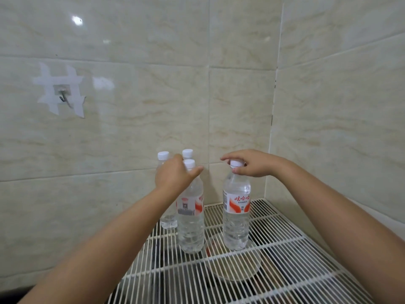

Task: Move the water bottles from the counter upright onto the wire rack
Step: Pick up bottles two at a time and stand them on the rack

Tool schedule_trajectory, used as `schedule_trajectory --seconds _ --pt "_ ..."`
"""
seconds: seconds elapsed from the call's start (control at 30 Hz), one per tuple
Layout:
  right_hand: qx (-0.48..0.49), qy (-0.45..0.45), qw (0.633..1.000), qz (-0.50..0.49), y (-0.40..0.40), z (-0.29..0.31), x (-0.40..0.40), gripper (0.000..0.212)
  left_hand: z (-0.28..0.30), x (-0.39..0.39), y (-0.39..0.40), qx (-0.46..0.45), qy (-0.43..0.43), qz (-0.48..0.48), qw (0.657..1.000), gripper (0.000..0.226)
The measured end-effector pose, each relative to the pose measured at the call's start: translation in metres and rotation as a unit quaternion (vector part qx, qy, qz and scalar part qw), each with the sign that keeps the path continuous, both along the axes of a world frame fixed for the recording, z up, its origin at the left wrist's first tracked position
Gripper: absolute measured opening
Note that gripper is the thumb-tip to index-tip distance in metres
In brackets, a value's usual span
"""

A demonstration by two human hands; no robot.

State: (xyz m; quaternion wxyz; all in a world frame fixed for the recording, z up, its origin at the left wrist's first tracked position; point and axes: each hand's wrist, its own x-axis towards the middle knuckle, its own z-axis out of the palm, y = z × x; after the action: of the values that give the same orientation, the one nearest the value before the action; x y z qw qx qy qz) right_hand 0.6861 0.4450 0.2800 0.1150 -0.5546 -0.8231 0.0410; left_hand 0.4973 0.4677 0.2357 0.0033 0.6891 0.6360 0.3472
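Water bottles, four of them, stand upright on the white wire rack (285, 249) in the lower middle of the frame, each clear with a white cap. Our right hand (252, 163) pinches the cap of the right bottle (236, 216), apparently setting it down. Our left hand (173, 176) curls round the neck of the front bottle (190, 227). Next, we judge, both let go cleanly without tipping them.

bottles (236, 216): four, clear, white-capped | upright | wire rack (274, 249): white, rear-left corner
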Motion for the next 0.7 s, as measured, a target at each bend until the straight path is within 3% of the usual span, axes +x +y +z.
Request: schedule_trajectory --seconds 0.13,0.27,0.33,0.5,0.7 --pt "0.034 -0.001 0.999 -0.03 0.001 -0.006 -0.007 0.058 0.009 -0.012 -0.002 -0.072 -0.078 -0.175 0.979 0.051" --pt "0.06 -0.013 0.997 -0.046 0.002 -0.012 -0.006 0.05 0.017 -0.037 -0.007 -0.153 -0.121 -0.305 0.932 0.048" --pt "0.065 -0.018 0.996 -0.049 0.0 -0.012 -0.005 0.047 0.016 -0.038 -0.008 -0.126 -0.107 -0.296 0.941 0.043" --pt "0.057 -0.018 0.998 -0.026 -0.007 -0.01 -0.003 0.044 0.004 -0.03 -0.008 0.018 -0.109 -0.152 0.982 0.024" --pt "0.048 0.0 0.998 -0.038 -0.003 -0.012 -0.006 0.049 0.001 -0.018 -0.016 0.011 -0.038 -0.166 0.985 0.034"
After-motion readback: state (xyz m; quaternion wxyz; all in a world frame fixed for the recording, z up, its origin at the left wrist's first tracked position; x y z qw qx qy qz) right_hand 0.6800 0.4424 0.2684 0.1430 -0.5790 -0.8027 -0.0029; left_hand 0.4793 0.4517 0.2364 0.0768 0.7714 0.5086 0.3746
